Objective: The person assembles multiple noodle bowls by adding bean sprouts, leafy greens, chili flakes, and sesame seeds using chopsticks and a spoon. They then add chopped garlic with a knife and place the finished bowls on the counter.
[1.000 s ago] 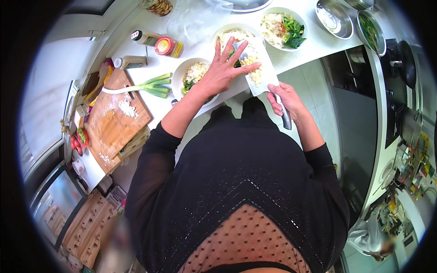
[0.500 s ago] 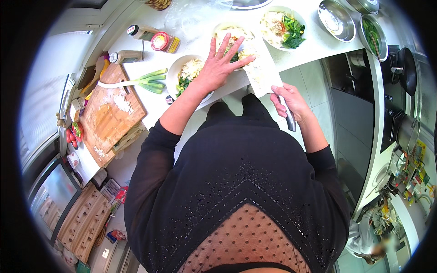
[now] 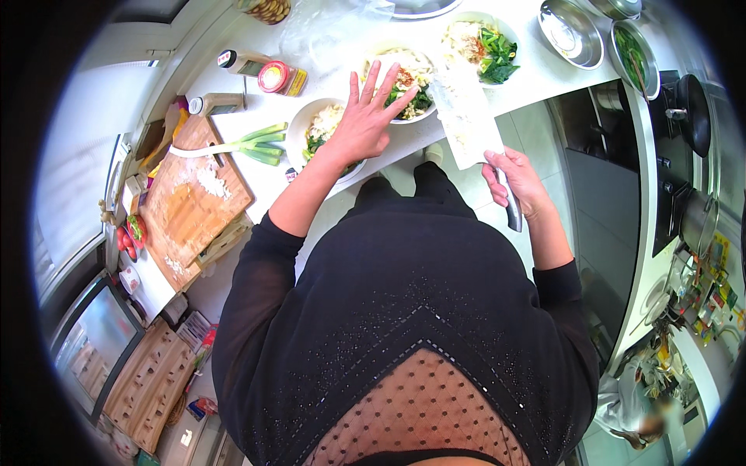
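My right hand [image 3: 517, 182] grips the handle of a wide-bladed cleaver [image 3: 464, 124], its pale blade dotted with light bits and pointing away from me over the counter's front edge. With fingers spread and nothing in it, my left hand [image 3: 367, 116] hovers between two bowls. The middle bowl [image 3: 429, 115], partly behind that hand, holds pale food, chopped greens and a reddish powder. Below the hand, the left bowl [image 3: 296, 136] has a similar pale and green filling. Beyond the blade stands the right bowl [image 3: 458, 23], with leafy greens, pale food and reddish powder.
On the left lies a wooden cutting board [image 3: 183, 221] with white bits and a scallion [image 3: 241, 146] across its far edge. A red-lidded jar [image 3: 281, 79] and bottles stand behind. Metal bowls [image 3: 571, 35] sit far right, near a black pan [image 3: 691, 116].
The cleaver and my right hand have shifted right, away from the middle bowl. My left hand has left the blade and moved slightly left and down, uncovering more of that bowl's food.
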Tool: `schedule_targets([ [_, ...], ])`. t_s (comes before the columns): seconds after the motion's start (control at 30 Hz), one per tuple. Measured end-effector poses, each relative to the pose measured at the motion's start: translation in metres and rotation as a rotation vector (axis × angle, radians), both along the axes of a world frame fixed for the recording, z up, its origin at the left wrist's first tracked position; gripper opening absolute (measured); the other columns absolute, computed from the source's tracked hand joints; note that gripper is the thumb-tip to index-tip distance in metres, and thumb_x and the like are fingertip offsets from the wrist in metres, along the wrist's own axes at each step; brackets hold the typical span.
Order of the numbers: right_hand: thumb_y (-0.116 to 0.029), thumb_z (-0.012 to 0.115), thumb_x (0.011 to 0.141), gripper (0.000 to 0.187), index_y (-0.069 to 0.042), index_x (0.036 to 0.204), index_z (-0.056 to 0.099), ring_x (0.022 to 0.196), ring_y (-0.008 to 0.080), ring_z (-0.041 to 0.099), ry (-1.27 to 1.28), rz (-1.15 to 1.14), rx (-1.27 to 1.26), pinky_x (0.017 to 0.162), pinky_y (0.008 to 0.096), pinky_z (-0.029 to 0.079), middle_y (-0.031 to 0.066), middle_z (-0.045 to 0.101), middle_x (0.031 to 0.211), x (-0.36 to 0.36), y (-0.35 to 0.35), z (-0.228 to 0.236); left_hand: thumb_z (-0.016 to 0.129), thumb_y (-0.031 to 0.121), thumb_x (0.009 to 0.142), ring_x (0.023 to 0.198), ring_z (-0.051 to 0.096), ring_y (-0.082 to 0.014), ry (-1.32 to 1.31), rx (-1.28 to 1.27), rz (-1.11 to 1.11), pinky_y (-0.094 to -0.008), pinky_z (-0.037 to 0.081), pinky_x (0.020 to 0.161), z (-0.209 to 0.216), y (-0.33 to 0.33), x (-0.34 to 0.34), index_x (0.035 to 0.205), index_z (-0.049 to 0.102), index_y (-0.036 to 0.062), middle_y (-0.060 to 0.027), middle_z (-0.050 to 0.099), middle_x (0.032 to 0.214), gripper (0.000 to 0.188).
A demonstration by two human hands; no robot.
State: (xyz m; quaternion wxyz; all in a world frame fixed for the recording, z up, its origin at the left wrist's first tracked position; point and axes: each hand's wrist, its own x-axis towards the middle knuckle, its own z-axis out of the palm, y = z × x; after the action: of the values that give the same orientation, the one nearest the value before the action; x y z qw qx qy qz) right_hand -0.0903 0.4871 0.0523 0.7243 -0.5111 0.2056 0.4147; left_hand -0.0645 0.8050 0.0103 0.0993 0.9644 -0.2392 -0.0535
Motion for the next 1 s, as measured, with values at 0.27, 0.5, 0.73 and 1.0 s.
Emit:
schedule_targets([
  [0.27, -0.017, 0.058, 0.101, 0.017, -0.001, 0.097, 0.056, 0.045, 0.0078, 0.046, 0.0, 0.038, 0.109, 0.036, 0.0241, 0.04, 0.0047, 0.055, 0.069, 0.005, 0.013, -0.008, 0.095, 0.036, 0.047, 0.154, 0.002, -0.0422, 0.028, -0.156, -0.16, -0.0702, 0.006, 0.118, 0.015, -0.017, 0.007, 0.153, 0.036, 0.0435, -0.0152, 0.006, 0.168, 0.121],
  [0.5, -0.018, 0.06, 0.1, 0.017, -0.002, 0.094, 0.055, 0.042, 0.0073, 0.046, 0.024, 0.091, 0.084, 0.034, 0.0239, 0.04, 0.004, 0.058, 0.07, 0.007, 0.018, -0.01, 0.097, 0.03, 0.041, 0.154, 0.004, -0.0413, 0.007, -0.135, -0.173, -0.0722, 0.007, 0.117, 0.015, -0.023, 0.016, 0.153, 0.035, 0.0451, -0.0145, 0.008, 0.168, 0.129],
  [0.73, -0.019, 0.061, 0.1, 0.018, -0.003, 0.094, 0.054, 0.042, 0.0075, 0.046, 0.037, 0.119, 0.088, 0.034, 0.0238, 0.04, 0.0038, 0.057, 0.07, 0.006, 0.015, -0.015, 0.097, 0.029, 0.042, 0.154, 0.003, -0.0404, 0.002, -0.06, -0.073, -0.0726, 0.006, 0.116, 0.005, -0.012, 0.02, 0.153, 0.034, 0.0446, -0.015, 0.007, 0.168, 0.129],
  [1.0, -0.017, 0.059, 0.1, 0.017, -0.002, 0.095, 0.055, 0.042, 0.0083, 0.046, 0.036, 0.091, 0.057, 0.034, 0.0244, 0.04, 0.0042, 0.056, 0.069, 0.001, -0.009, -0.001, 0.093, 0.04, 0.054, 0.154, 0.001, -0.042, -0.006, 0.056, 0.009, -0.0721, 0.004, 0.116, 0.0, -0.011, 0.021, 0.157, 0.03, 0.0178, -0.0211, 0.005, 0.167, 0.123],
])
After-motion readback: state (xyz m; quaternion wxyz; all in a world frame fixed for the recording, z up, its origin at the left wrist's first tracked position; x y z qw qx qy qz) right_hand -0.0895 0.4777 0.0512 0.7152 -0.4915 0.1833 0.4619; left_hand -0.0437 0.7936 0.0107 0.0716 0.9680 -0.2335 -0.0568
